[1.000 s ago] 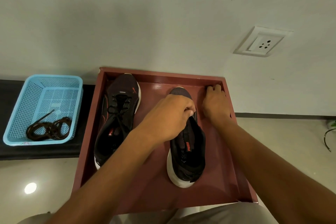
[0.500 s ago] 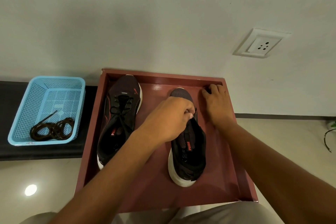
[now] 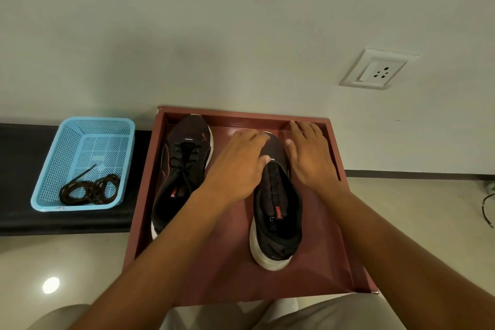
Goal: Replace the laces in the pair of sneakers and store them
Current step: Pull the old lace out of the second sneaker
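Observation:
Two black sneakers stand side by side in a red-brown tray (image 3: 334, 254), toes toward the wall. The left sneaker (image 3: 184, 169) is laced and tied. The right sneaker (image 3: 276, 211) has a white sole and its laces look tucked in. My left hand (image 3: 238, 166) lies flat over the left side of the right sneaker's toe, fingers spread. My right hand (image 3: 310, 153) rests flat against that toe's right side, reaching to the tray's far wall. Neither hand grips anything. A coiled dark lace (image 3: 89, 190) lies in a light blue basket (image 3: 51, 169).
The basket sits on a black ledge (image 3: 16, 169) left of the tray. A white wall with a socket plate (image 3: 375, 69) stands right behind the tray. My knees show at the bottom edge, over a glossy pale floor (image 3: 53, 262).
My left hand has let go of the right sneaker's tongue area and opened flat over its toe. My right hand slid from the tray's far corner to the toe's right side.

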`<state>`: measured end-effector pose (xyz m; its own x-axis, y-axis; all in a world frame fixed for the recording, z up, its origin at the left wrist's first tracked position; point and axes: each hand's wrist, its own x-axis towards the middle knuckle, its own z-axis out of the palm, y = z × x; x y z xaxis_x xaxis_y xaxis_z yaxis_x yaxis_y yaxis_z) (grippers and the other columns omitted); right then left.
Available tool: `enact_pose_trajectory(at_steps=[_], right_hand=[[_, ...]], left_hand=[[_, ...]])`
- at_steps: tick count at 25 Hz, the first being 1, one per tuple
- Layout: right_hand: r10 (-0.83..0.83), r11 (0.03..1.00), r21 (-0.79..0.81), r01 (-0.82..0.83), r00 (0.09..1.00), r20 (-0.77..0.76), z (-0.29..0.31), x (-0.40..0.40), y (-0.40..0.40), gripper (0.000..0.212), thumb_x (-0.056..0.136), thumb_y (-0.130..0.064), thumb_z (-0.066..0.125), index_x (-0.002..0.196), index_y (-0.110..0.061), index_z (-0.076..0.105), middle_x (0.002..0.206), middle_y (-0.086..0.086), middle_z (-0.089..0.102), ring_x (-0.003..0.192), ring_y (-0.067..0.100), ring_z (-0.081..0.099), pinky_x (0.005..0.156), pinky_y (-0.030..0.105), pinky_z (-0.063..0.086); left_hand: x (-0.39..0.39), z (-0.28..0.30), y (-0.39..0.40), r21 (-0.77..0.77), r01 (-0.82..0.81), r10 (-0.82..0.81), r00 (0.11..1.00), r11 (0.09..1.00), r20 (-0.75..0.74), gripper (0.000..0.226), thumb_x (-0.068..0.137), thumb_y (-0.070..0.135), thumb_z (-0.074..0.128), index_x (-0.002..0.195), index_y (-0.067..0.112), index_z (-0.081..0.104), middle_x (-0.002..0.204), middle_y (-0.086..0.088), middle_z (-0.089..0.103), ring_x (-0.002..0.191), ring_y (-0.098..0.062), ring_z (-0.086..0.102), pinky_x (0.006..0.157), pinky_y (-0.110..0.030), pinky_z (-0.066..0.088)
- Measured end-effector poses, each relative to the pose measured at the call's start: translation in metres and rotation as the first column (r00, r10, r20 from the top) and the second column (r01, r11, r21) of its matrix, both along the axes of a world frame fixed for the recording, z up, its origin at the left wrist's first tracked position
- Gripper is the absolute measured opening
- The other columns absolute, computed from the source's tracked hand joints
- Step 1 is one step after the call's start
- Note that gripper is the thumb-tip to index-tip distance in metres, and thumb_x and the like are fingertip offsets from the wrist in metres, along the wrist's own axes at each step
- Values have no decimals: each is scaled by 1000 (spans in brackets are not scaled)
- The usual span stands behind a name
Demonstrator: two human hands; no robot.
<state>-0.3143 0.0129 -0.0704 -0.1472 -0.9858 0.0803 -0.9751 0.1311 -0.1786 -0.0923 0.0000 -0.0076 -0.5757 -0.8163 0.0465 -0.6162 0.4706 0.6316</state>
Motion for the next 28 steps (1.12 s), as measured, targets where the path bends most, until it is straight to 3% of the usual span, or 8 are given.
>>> enact_pose_trajectory(at_steps=[3, 5, 9, 19, 22, 24, 26, 28], right_hand=[[40, 999, -31, -37, 995, 91, 19, 15, 1, 60, 110, -48, 24, 158, -15, 35, 163, 8, 36, 153, 29, 25, 125, 51, 25], [76, 997, -36, -72, 990, 118, 31, 25, 0, 60, 110, -49, 26, 161, -17, 29, 166, 7, 30, 156, 27, 19, 127, 48, 21], [171, 985, -38, -168, 979, 113, 50, 59, -1, 66, 107, -53, 28, 163, -18, 23, 169, 4, 24, 157, 24, 14, 127, 48, 20], [336, 938, 31, -344, 929, 153, 66, 158, 3, 69, 107, -50, 38, 164, -16, 18, 169, 5, 24, 156, 23, 18, 128, 42, 17], [359, 928, 29, -372, 912, 201, 72, 179, 5, 70, 105, -46, 47, 163, -13, 24, 161, 5, 38, 148, 23, 34, 123, 40, 28], [319, 936, 60, -348, 907, 276, 76, 189, 7, 69, 103, -46, 52, 160, -15, 30, 156, 5, 44, 144, 24, 40, 118, 38, 35], [264, 949, 88, -304, 913, 310, 80, 197, 11, 64, 98, -49, 59, 153, -20, 42, 146, 3, 54, 134, 24, 50, 106, 34, 44], [200, 958, 124, -257, 914, 353, 85, 204, 17, 59, 93, -48, 70, 143, -20, 54, 123, -1, 62, 107, 16, 61, 83, 25, 45]], left_hand=[[12, 8, -1, -75, -27, 32, 997, 997, 65, 54, 104, 30, 55, 153, 14, 40, 153, -2, 41, 145, -24, 32, 119, -43, 32], [21, 12, -2, -79, -75, 85, 988, 994, 131, 62, 105, 34, 51, 159, 13, 28, 166, -6, 23, 155, -26, 14, 126, -48, 19], [49, 16, 0, -81, -139, 152, 968, 987, 198, 72, 107, 38, 44, 164, 16, 6, 172, -4, -12, 157, -25, -17, 127, -54, -1], [145, 13, 6, -70, -238, 248, 926, 969, 283, 78, 107, 45, 42, 164, 18, -4, 171, -1, -15, 156, -23, -21, 126, -55, -7], [163, 10, 6, -70, -255, 264, 915, 964, 306, 73, 106, 43, 45, 164, 18, 9, 172, -2, 0, 158, -27, -9, 126, -57, 1], [173, 9, 7, -92, -263, 278, 914, 960, 295, 60, 102, 41, 54, 155, 20, 34, 162, -2, 31, 153, -28, 17, 123, -56, 20], [180, 9, 10, -76, -272, 283, 926, 959, 250, 42, 98, 37, 63, 136, 18, 59, 133, -1, 57, 130, -25, 46, 108, -49, 41], [181, 8, 12, -7, -295, 292, 942, 956, 167, 28, 94, 31, 71, 115, 13, 72, 106, -3, 68, 103, -22, 63, 90, -42, 54]])
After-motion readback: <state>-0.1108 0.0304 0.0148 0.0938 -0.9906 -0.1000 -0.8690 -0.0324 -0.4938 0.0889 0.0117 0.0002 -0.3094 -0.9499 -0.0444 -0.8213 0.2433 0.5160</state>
